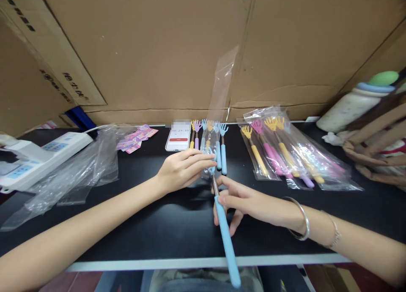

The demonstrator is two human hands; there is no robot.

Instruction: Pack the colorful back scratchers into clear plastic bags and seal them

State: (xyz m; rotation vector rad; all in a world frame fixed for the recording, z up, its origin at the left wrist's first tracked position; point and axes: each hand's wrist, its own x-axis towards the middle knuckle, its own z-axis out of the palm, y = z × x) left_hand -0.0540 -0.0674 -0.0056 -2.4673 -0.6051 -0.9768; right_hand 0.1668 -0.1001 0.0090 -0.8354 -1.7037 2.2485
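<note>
A blue back scratcher with a claw-shaped head lies pointing away from me over the black table. My right hand is closed round its handle just below the metal shaft. My left hand pinches the blue claw head and a clear bag at its tip. Just beyond, a row of loose scratchers in yellow, purple and blue lies on the table.
A phone showing a timer lies by the scratchers. Bagged yellow and pink scratchers are piled at the right. Empty clear bags, pink cards and a white power strip sit at the left. Cardboard boxes wall the back.
</note>
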